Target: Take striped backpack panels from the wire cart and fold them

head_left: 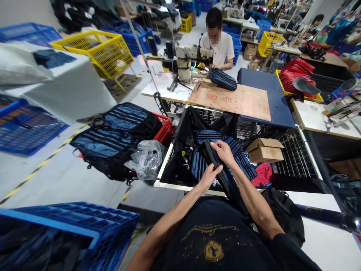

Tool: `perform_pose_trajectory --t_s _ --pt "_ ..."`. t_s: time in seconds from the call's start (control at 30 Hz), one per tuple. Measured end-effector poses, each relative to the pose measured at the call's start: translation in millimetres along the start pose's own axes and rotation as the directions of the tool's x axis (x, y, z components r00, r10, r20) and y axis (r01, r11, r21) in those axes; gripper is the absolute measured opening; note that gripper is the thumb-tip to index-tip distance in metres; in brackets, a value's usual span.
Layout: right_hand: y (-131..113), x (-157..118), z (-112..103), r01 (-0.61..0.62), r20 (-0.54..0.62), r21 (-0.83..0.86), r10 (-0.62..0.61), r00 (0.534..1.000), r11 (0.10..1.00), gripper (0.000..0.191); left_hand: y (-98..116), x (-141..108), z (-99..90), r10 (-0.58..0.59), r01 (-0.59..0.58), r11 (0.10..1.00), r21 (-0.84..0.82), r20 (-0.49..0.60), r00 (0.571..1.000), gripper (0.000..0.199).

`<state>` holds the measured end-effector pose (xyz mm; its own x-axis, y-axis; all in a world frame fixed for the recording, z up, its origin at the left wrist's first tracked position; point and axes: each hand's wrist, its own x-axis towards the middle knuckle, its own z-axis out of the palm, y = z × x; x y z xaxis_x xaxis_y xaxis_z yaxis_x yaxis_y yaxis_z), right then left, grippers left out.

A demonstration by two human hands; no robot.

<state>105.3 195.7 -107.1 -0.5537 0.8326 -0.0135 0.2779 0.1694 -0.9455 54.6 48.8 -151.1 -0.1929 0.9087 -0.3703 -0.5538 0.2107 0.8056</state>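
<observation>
My left hand [209, 176] is closed on the near part of a long black fabric piece [208, 152], its fingers and thumb pinching the edge. Farther along the same piece, my right hand [223, 151] grips it near its far end. The fabric runs down toward my lap, and its lower part is dark and hard to make out. Below both hands, blue fabric pieces with black stripes [242, 160] lie in a white-framed wire bin [169, 185] lined with black cloth.
A cardboard box [265, 150] and red cloth [263, 175] are in the bin's right side. Striped backpacks [118, 130] and a clear plastic bag [148, 160] stand left. Ahead, a co-worker [222, 45] sits at a sewing machine [191, 54]. A blue crate [113, 226] is near left.
</observation>
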Motion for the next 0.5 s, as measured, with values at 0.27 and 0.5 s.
perform_pose_trajectory --t_s 0.27,0.5 --pt "3 -80 -54 0.097 0.425 -0.288 0.036 0.905 0.953 0.079 64 34 -53.0 0.188 -0.26 0.957 -0.125 -0.416 0.89 0.053" --pt "24 -99 -40 0.063 0.159 -0.436 0.007 0.987 0.898 0.063 108 45 -92.7 0.122 -0.379 0.878 -0.293 -0.629 0.768 0.03"
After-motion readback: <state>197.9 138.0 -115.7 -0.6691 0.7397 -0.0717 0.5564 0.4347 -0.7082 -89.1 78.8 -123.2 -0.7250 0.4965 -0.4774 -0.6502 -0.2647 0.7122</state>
